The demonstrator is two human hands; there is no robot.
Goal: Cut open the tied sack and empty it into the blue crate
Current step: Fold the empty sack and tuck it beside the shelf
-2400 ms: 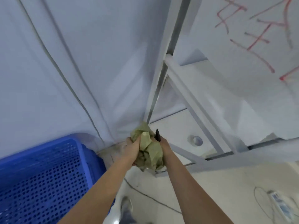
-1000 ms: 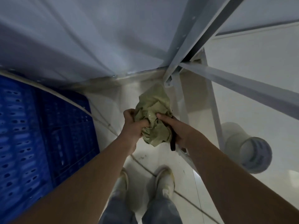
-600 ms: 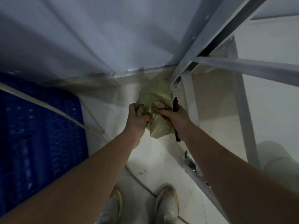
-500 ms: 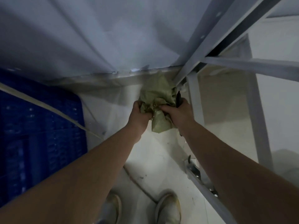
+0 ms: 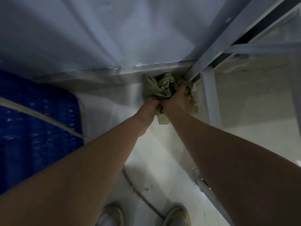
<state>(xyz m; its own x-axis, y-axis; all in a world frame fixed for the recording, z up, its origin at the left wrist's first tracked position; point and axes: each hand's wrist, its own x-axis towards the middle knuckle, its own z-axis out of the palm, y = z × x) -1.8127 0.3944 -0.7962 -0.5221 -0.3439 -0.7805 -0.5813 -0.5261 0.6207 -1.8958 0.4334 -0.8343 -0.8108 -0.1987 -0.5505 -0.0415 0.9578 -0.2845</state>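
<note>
A crumpled green sack (image 5: 153, 86) is bunched up low in the corner where the wall meets the floor. My left hand (image 5: 150, 105) grips its near edge. My right hand (image 5: 177, 100) is closed on the sack's right side, and a dark handle of a small cutter (image 5: 172, 89) shows between its fingers and the cloth. The blue crate (image 5: 37, 121) with perforated walls stands at the left, apart from the sack.
A grey metal frame (image 5: 210, 98) rises just right of the sack, with a low rail (image 5: 206, 188) running along the floor. A pale cord (image 5: 40, 116) crosses the crate. A floor cable (image 5: 141, 196) runs between my two shoes (image 5: 175, 216).
Both hands have carried the bunched sack down and forward into the corner by the frame leg. The view has tilted further down toward the floor.
</note>
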